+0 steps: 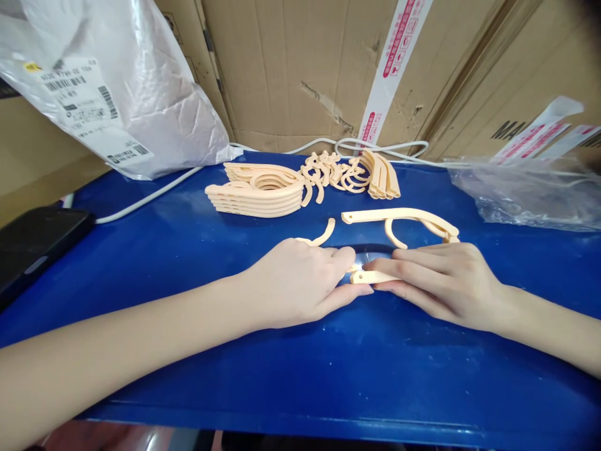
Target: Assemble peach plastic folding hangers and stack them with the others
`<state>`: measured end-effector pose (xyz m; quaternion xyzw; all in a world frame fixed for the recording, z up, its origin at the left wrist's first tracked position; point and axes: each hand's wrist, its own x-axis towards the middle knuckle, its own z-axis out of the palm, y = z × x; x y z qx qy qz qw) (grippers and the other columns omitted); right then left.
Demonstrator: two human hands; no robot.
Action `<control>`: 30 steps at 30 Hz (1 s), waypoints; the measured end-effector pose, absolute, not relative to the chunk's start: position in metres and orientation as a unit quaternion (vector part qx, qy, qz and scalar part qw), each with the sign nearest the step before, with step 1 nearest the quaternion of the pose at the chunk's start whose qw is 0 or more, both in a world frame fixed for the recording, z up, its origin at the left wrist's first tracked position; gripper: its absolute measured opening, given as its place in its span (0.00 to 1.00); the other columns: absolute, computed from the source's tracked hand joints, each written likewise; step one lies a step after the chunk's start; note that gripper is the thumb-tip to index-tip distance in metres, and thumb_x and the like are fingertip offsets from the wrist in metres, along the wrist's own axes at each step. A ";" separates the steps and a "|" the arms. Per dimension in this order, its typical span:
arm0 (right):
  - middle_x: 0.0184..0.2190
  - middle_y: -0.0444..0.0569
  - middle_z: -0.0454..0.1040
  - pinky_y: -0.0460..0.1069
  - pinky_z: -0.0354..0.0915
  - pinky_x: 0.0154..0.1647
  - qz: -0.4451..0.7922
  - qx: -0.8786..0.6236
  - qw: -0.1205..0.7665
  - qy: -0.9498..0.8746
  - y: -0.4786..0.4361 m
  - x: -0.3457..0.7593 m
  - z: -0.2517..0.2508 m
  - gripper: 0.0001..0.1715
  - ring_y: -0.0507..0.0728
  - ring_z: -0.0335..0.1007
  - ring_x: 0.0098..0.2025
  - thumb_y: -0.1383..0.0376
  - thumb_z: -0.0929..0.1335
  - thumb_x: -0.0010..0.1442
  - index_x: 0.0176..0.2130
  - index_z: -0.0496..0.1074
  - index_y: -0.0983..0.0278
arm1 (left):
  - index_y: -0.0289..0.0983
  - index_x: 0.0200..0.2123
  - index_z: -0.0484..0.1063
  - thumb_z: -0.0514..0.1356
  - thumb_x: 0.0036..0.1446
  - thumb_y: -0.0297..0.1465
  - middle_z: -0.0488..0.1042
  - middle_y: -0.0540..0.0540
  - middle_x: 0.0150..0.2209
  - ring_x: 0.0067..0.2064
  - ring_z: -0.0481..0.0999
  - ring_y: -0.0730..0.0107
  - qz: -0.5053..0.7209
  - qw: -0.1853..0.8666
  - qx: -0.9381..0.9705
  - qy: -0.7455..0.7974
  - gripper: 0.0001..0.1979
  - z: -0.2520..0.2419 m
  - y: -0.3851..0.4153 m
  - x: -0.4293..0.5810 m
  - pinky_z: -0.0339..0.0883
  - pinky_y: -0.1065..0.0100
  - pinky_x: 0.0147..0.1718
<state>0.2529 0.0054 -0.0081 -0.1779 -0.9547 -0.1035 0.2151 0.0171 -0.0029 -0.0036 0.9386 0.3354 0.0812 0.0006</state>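
Note:
Both my hands rest on the blue table top and meet at its middle. My left hand is closed, pinching a peach plastic hook piece whose curved end sticks out behind the fingers. My right hand is closed on a peach plastic hanger part; its arm arches up behind the hand and its near end lies between the fingertips of both hands.
A stack of peach hanger arms, a pile of hooks and another bundle lie at the back. A white cable, a grey mailer bag, a clear bag, a dark phone and cardboard boxes surround them.

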 end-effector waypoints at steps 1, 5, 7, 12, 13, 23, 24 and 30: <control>0.28 0.45 0.76 0.45 0.65 0.25 -0.101 -0.178 0.216 -0.955 0.006 0.253 -0.008 0.09 0.50 0.73 0.25 0.65 0.62 0.69 0.45 0.69 0.67 | 0.36 0.31 0.66 0.49 0.68 0.44 0.72 0.50 0.23 0.26 0.73 0.64 0.088 0.002 0.938 0.335 0.20 -0.004 -0.003 0.017 0.49 0.68 0.21; 0.28 0.45 0.76 0.45 0.65 0.24 -0.108 -0.176 0.218 -0.954 0.006 0.253 -0.009 0.10 0.50 0.73 0.25 0.65 0.62 0.70 0.46 0.69 0.66 | 0.36 0.30 0.66 0.49 0.68 0.44 0.70 0.50 0.22 0.25 0.72 0.65 0.094 0.023 0.936 0.337 0.20 -0.003 -0.003 0.016 0.49 0.69 0.21; 0.29 0.45 0.77 0.45 0.66 0.25 -0.125 -0.174 0.222 -0.951 0.006 0.254 -0.009 0.10 0.50 0.74 0.27 0.65 0.61 0.70 0.46 0.70 0.67 | 0.36 0.31 0.66 0.49 0.68 0.44 0.71 0.50 0.24 0.25 0.72 0.66 0.082 0.033 0.935 0.343 0.20 -0.002 -0.003 0.017 0.50 0.69 0.21; 0.29 0.44 0.78 0.45 0.66 0.26 -0.154 -0.176 0.227 -0.945 0.004 0.254 -0.009 0.09 0.50 0.74 0.27 0.66 0.63 0.68 0.46 0.70 0.66 | 0.36 0.31 0.66 0.47 0.69 0.44 0.72 0.49 0.24 0.24 0.71 0.67 0.062 0.005 0.939 0.337 0.20 -0.002 -0.003 0.018 0.49 0.69 0.21; 0.28 0.44 0.77 0.45 0.66 0.26 -0.157 -0.176 0.228 -0.945 0.004 0.255 -0.009 0.09 0.50 0.74 0.27 0.66 0.64 0.68 0.46 0.70 0.66 | 0.35 0.31 0.66 0.48 0.69 0.43 0.71 0.50 0.24 0.24 0.72 0.67 0.064 -0.009 0.942 0.330 0.20 -0.003 -0.003 0.018 0.48 0.69 0.21; 0.27 0.43 0.75 0.45 0.63 0.24 -0.182 -0.166 0.220 -0.944 0.004 0.257 -0.010 0.10 0.49 0.70 0.24 0.67 0.65 0.67 0.48 0.70 0.67 | 0.36 0.29 0.64 0.51 0.68 0.38 0.69 0.52 0.21 0.21 0.70 0.69 0.101 -0.086 0.947 0.292 0.16 -0.006 -0.005 0.020 0.47 0.69 0.19; 0.26 0.43 0.75 0.45 0.63 0.24 -0.183 -0.167 0.220 -0.944 0.004 0.257 -0.010 0.10 0.49 0.70 0.24 0.67 0.65 0.67 0.48 0.70 0.67 | 0.36 0.29 0.64 0.52 0.68 0.37 0.69 0.52 0.21 0.20 0.70 0.69 0.104 -0.088 0.948 0.288 0.16 -0.005 -0.006 0.020 0.47 0.69 0.19; 0.25 0.42 0.73 0.44 0.63 0.25 -0.167 -0.165 0.220 -0.947 0.004 0.257 -0.010 0.11 0.48 0.69 0.24 0.66 0.66 0.66 0.49 0.70 0.66 | 0.36 0.28 0.65 0.52 0.68 0.37 0.70 0.51 0.20 0.19 0.70 0.68 0.128 -0.132 0.941 0.284 0.17 -0.007 -0.007 0.021 0.45 0.69 0.18</control>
